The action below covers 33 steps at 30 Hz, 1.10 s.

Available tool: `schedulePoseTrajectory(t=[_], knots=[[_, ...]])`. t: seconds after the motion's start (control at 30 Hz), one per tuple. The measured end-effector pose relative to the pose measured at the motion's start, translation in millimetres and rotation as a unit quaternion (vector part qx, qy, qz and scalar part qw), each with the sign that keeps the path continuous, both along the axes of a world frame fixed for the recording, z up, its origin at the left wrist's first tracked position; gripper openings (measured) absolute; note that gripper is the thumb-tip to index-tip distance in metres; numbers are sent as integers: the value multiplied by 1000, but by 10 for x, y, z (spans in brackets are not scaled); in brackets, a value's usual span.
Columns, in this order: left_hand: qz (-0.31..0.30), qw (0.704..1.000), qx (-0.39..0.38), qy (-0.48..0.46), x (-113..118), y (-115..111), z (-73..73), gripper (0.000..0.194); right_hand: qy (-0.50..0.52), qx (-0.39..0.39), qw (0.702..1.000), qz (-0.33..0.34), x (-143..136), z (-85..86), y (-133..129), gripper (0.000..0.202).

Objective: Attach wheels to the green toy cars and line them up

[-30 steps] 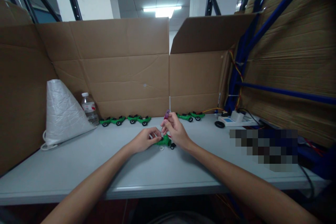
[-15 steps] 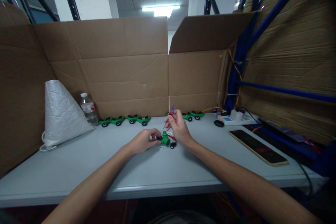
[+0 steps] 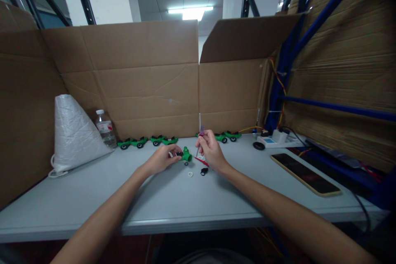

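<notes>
Near the middle of the table, my left hand is closed on a green toy part with a black piece at its left end. To the right, my right hand pinches a screwdriver with a purplish, see-through handle, its thin shaft pointing down. Below the screwdriver lies a red piece on the table. A small black wheeled part and a white ring rest in front of it. A small dark ring shows just under the green part.
Green toy cars line the back of the table, before a cardboard wall. A white bag and bottle stand left. At right are a phone, power strip and black ring.
My left hand has moved left and slightly up with the green part, away from the red piece. The screwdriver in my right hand is more upright.
</notes>
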<state>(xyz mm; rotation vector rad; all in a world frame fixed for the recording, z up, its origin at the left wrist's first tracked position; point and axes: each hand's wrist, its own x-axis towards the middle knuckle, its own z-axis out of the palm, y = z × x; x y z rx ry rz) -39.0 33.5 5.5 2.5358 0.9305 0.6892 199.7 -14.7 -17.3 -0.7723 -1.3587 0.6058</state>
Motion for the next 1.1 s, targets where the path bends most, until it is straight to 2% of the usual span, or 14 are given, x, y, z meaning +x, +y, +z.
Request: schedulePoseTrajectory(t=[0.13,0.27,0.5,0.7,0.9,1.1], knots=[[25,998,45,47,-171,139,28,26,-27,-17,999,20,-20,-17,-23,24],[44,994,37,96,-264,203,24,25,-34,-20,999,15,-17,-19,-22,24],[-6,994,-22,111,-265,111,123,31,-30,-18,999,-2,18,-10,0,25],[-59,991,-79,89,-197,12,150,37,-40,-12,999,0,12,-5,-30,23],[-65,992,-91,58,-63,-37,60,38,-40,-12,999,-8,24,-15,-19,26],[-72,992,-97,33,119,-199,9,38,-38,-13,999,-15,32,-42,8,25]])
